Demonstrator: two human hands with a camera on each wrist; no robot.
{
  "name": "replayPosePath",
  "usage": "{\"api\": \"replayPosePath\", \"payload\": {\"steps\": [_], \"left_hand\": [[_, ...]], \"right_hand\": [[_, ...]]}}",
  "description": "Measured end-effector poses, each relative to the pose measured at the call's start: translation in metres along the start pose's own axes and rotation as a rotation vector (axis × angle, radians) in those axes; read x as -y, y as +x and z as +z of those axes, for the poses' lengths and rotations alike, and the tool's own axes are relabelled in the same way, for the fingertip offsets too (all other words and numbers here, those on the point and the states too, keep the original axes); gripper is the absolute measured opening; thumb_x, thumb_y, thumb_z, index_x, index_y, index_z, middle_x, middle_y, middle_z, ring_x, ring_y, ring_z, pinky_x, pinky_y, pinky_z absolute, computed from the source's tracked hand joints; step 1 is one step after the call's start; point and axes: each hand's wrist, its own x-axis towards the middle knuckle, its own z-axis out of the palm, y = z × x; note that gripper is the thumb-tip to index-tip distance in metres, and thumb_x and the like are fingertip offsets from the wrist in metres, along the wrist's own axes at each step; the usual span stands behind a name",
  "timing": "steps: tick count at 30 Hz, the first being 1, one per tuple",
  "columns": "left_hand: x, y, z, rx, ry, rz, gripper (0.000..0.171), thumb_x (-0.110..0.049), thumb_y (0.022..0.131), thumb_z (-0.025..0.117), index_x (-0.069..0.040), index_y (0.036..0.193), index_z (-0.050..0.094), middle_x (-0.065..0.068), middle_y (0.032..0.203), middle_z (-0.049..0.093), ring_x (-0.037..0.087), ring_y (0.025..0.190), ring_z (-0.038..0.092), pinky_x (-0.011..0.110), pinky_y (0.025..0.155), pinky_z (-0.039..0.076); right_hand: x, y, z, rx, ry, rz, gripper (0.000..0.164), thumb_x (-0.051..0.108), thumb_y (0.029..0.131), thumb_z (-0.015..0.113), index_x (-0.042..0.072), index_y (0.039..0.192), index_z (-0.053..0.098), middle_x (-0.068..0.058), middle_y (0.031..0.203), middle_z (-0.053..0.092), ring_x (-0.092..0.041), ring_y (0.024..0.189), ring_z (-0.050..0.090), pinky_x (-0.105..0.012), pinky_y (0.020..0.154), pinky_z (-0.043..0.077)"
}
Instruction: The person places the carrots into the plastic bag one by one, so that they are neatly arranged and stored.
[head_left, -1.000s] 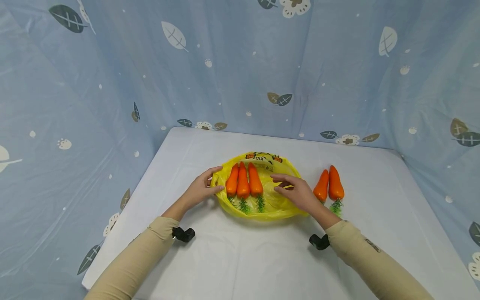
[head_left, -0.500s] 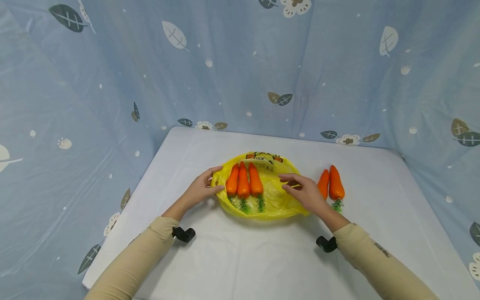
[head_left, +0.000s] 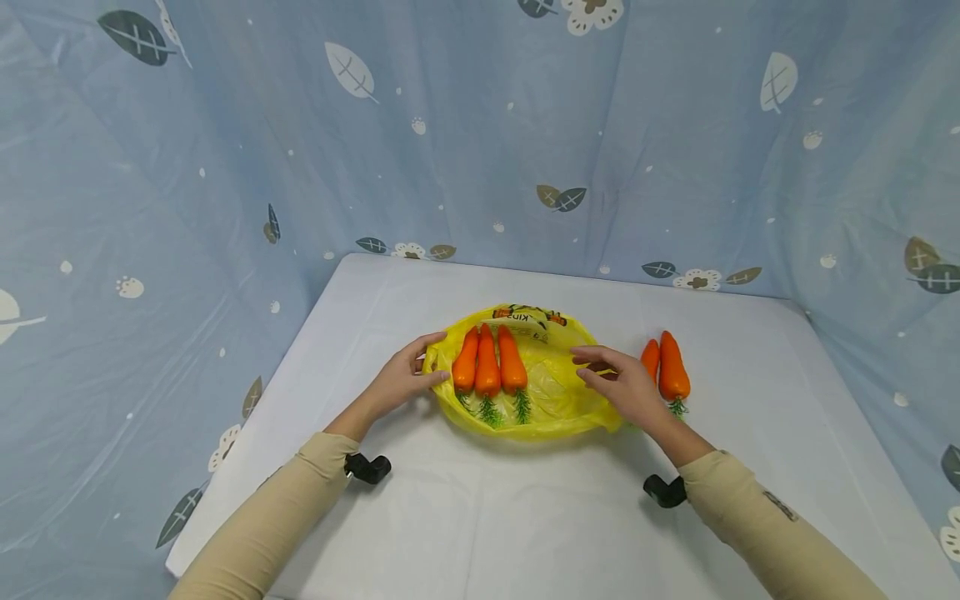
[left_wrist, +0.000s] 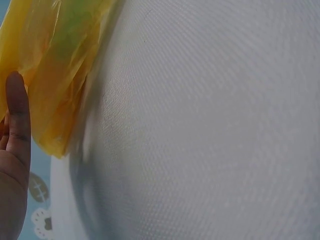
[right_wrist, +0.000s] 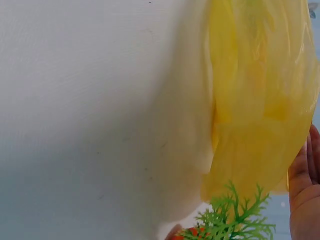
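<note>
A yellow plastic bag lies spread with its mouth facing up. Inside, toward its left, three toy carrots lie side by side, their green tops toward me. My left hand holds the bag's left edge between thumb and fingers; the left wrist view shows the thumb against the yellow plastic. My right hand hovers at the bag's right edge with loosely bent fingers and holds nothing. Just beyond it, two more carrots lie on the table, one partly hidden by the hand.
A white table carries everything. Blue patterned cloth hangs behind and at the sides. Black wrist mounts stick out below both hands. In the right wrist view, a green carrot top shows close to the bag.
My right hand has moved right, from over the inside of the bag to its right edge, covering more of the nearer loose carrot. The left hand has kept its place.
</note>
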Motion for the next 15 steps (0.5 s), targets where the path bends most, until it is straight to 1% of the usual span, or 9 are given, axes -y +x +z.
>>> {"api": "replayPosePath", "payload": {"steps": [3, 7, 11, 15], "left_hand": [[0.0007, 0.0005, -0.0001, 0.001, 0.005, -0.003, 0.073, -0.016, 0.095, 0.075, -0.015, 0.158, 0.037, 0.012, 0.162, 0.033, 0.035, 0.128, 0.057, 0.030, 0.088, 0.058], [0.0013, 0.0013, -0.0002, 0.004, 0.000, -0.005, 0.073, -0.016, 0.095, 0.074, -0.016, 0.158, 0.037, 0.011, 0.162, 0.032, 0.035, 0.129, 0.056, 0.031, 0.089, 0.057], [0.0006, 0.0015, -0.0001, 0.003, -0.003, -0.009, 0.073, -0.016, 0.095, 0.074, -0.016, 0.158, 0.037, 0.011, 0.162, 0.032, 0.035, 0.129, 0.056, 0.031, 0.089, 0.058], [0.0006, 0.0016, -0.0001, 0.004, -0.003, -0.014, 0.074, -0.017, 0.095, 0.074, -0.016, 0.158, 0.037, 0.012, 0.162, 0.032, 0.035, 0.128, 0.057, 0.031, 0.089, 0.058]], "right_hand": [[-0.0012, -0.0011, -0.0022, -0.003, 0.006, 0.011, 0.038, 0.020, 0.100, 0.067, 0.011, 0.137, 0.064, -0.015, 0.128, 0.067, -0.028, 0.107, 0.066, -0.019, 0.083, 0.056], [-0.0038, -0.0025, -0.0053, -0.021, 0.007, -0.010, 0.038, 0.017, 0.101, 0.067, 0.008, 0.137, 0.063, -0.017, 0.127, 0.067, -0.030, 0.107, 0.066, -0.019, 0.081, 0.056], [-0.0070, -0.0033, -0.0079, -0.044, 0.000, -0.039, 0.037, 0.018, 0.101, 0.067, 0.007, 0.136, 0.064, -0.016, 0.125, 0.068, -0.030, 0.104, 0.067, -0.020, 0.080, 0.056], [-0.0096, -0.0044, -0.0100, -0.065, -0.015, -0.045, 0.037, 0.020, 0.101, 0.067, 0.006, 0.135, 0.065, -0.016, 0.122, 0.069, -0.030, 0.102, 0.068, -0.020, 0.079, 0.056]]}}
